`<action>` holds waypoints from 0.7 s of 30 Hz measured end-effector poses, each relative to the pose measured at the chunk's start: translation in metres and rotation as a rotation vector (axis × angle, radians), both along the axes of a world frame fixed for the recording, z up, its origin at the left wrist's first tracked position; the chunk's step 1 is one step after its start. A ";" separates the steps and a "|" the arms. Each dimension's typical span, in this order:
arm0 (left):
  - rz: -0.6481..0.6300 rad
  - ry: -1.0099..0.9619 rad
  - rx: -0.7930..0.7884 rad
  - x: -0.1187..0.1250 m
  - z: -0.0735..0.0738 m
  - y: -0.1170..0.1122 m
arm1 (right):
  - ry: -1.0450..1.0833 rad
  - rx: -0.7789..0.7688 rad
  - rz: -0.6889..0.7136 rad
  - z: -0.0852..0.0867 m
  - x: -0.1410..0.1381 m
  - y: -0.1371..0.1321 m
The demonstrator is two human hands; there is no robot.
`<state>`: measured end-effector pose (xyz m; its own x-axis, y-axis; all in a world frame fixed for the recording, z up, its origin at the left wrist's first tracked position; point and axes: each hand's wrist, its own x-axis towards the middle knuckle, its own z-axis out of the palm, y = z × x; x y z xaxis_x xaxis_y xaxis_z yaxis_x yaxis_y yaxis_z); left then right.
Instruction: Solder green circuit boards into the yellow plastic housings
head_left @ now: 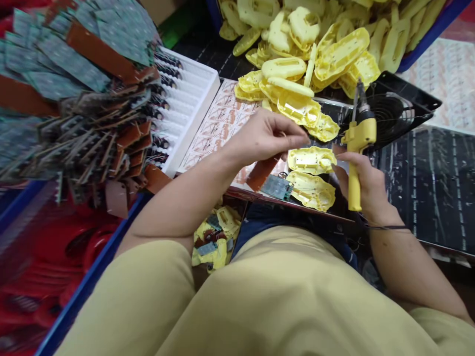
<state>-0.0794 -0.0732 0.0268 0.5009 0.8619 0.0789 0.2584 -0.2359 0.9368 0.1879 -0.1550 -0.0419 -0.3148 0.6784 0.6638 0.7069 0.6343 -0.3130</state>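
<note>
My right hand [365, 183] is closed around the handle of a yellow soldering gun [359, 136], its metal tip pointing up and away. Over the work spot, my left hand [265, 136] has thumb and fingers pinched together; what they hold is too small to make out. Just beneath it are a brown circuit board [261, 173] and a green circuit board [277, 187]. Beside the boards, two open yellow plastic shell halves lie one behind the other, an upper shell [311, 160] and a nearer shell [310, 190].
Yellow shells [293, 94] spill from a blue-edged bin [434, 37] at the back. A black fan [401, 106] stands right of the gun. On the left, stacked circuit boards [74, 59] rest by a white foam tray [193, 89], above a crate of red parts [63, 247].
</note>
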 end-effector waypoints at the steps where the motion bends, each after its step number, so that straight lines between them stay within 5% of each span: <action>1: -0.044 0.081 0.034 0.003 -0.003 0.005 | -0.037 0.000 0.002 -0.006 0.005 0.006; 7: -0.131 0.470 0.275 0.041 -0.034 0.018 | -0.188 -0.040 0.013 -0.018 0.017 0.005; 13: -0.218 0.601 0.367 0.062 -0.041 0.019 | -0.156 0.138 -0.043 0.019 0.029 -0.037; 18: -0.255 0.573 0.400 0.070 -0.049 0.026 | -0.050 0.320 -0.366 0.025 0.060 -0.074; 21: -0.265 0.561 0.412 0.072 -0.054 0.027 | 0.050 0.248 -0.441 0.014 0.066 -0.086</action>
<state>-0.0074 -0.0458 -0.0274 0.7479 0.6625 0.0407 0.5574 -0.6602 0.5034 0.2541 -0.2406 -0.0283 0.0022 0.5601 0.8284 0.9124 0.3380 -0.2310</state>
